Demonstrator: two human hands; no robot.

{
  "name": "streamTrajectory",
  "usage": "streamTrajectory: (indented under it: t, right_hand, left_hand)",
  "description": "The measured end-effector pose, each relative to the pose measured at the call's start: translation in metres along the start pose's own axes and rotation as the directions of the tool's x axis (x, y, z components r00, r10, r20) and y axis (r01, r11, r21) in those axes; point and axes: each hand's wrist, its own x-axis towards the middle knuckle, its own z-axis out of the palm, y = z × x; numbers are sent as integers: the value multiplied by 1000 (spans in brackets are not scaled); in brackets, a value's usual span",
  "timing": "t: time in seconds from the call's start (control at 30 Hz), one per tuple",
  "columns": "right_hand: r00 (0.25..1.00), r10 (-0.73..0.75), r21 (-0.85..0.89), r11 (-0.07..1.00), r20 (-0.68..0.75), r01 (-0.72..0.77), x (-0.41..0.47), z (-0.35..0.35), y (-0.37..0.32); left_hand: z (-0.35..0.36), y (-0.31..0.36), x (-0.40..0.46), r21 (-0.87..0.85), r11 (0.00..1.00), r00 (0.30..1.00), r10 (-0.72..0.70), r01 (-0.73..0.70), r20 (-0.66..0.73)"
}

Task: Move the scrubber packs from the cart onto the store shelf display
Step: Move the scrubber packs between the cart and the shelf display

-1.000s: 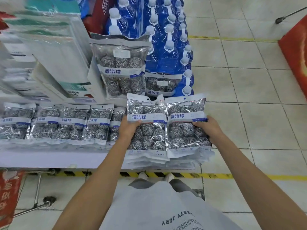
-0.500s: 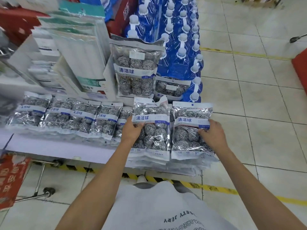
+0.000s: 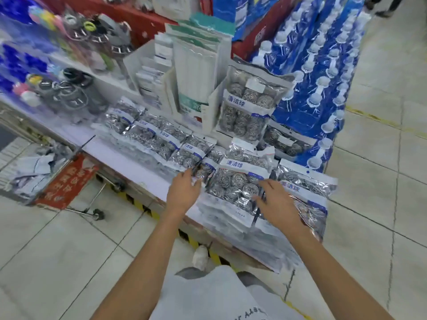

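Left hand: the left hand (image 3: 183,192) has its fingers spread and nearly straight and holds nothing; it is over the shelf edge, just beside the left stack.
Right hand: the right hand (image 3: 278,203) is also spread wide with no grasp, over the gap between two stacks.
Scrubber packs: two stacks of clear plastic packs of steel-wool scrubber balls with white-and-blue labels, left stack (image 3: 235,181) and right stack (image 3: 307,192), lie flat at the near end of the white store shelf (image 3: 129,155).
Row: more such packs (image 3: 161,139) lie overlapped along the shelf.
Behind: blue bottles with white caps (image 3: 323,72).
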Motion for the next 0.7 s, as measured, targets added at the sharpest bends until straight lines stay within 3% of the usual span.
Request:
streamTrajectory:
  t: [0.17,0.37,0.6,0.7]
  right_hand:
    - [950,-286,-10,957,125,289,26,27,-81]
    - [821,-530,76,847,213,526,51,64,-192]
    - [662,-679,53,710,317,702,71,118,-323]
    - [633,-695,82,693,340,717,84,141,-369]
  left_hand:
    - [-38,-64,-53,50,988,974,-135,146,-182]
    - [-78,-145,-114,26,942,890,-306,334,-337]
    - [-113,-241,-140,-143,875,753,-472,462,-458]
    - [-132,-271,-144,-182,852,716,-514,491,-472]
